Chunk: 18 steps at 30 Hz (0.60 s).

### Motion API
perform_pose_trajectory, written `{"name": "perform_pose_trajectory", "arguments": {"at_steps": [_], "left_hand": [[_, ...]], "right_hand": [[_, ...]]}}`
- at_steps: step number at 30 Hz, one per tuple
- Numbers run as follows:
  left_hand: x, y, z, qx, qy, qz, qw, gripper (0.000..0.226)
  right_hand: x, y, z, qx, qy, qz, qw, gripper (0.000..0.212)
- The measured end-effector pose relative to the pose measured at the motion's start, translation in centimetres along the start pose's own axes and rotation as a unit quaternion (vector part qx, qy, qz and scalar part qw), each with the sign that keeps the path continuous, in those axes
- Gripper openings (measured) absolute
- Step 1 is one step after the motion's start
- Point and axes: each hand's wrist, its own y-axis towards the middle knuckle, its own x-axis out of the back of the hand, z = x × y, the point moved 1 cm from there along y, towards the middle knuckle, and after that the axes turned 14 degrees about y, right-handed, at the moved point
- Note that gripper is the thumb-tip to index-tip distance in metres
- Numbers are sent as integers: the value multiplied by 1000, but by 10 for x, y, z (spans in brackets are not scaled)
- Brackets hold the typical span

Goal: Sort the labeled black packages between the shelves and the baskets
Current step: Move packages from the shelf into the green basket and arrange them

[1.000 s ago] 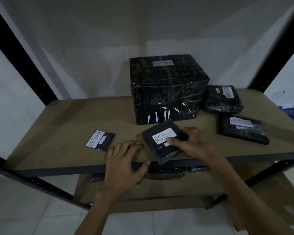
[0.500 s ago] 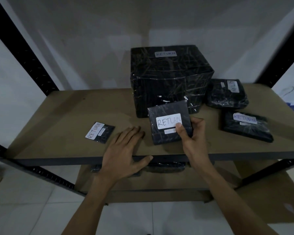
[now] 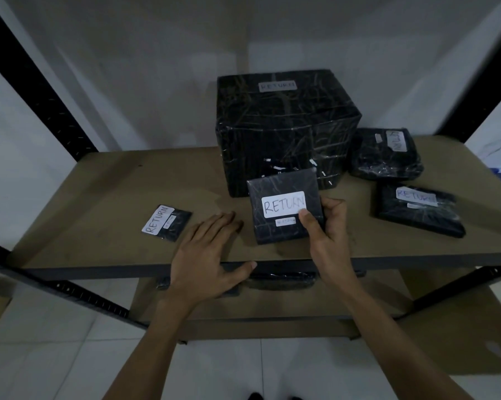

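Your right hand [image 3: 327, 238] pinches the package [image 3: 283, 204] at its lower right corner, thumb on the RETURN label, holding it tilted up over the shelf [image 3: 99, 197] in front of the big box [image 3: 283, 125]. Your left hand [image 3: 206, 264] lies flat, fingers spread, on the shelf's front edge, just left of the package.

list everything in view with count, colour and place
upper shelf: 1, tan, black frame
big wrapped box: 1, black, back of upper shelf
rear soft package: 1, black, right of the box
front soft package: 1, black, shelf's right side
held package: 1, black, RETURN label, before the box
flat packet: 1, black, shelf's left side
lower packages: count unclear, black, lower shelf
left hand: 1, flat on shelf edge
right hand: 1, grips held package
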Motion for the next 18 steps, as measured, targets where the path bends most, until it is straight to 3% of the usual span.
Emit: {"name": "perform_pose_trajectory", "arguments": {"at_steps": [11,18], "left_hand": [[-1,-1,-1,2,17,-24,1000,72],[3,-21,-20,42,11,24,999,69]], "right_hand": [[2,-8,4,-12,16,-24,999,28],[19,-46,22,-34,65,-69,995,33]]}}
